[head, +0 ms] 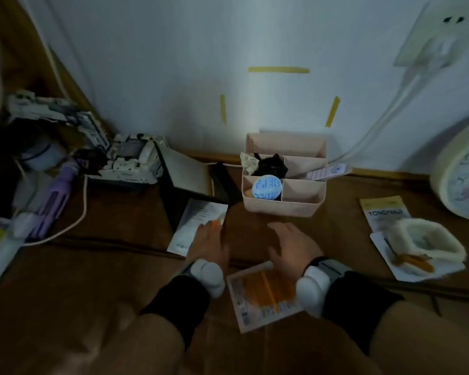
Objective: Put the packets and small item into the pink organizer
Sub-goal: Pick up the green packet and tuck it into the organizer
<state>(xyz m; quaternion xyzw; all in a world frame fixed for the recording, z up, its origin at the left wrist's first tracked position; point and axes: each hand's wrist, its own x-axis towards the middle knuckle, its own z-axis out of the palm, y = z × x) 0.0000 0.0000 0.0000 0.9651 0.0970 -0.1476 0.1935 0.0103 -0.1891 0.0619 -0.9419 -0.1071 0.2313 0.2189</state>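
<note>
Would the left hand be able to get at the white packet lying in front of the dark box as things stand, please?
Probably yes. The left hand already lies over the white packet's near edge, palm down and empty, and nothing covers the packet; the dark box only borders its far end.

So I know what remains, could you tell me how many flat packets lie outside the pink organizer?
4: one under the left hand, one by the right wrist, two at right, one partly under the fluffy item, the other beneath it.
</note>
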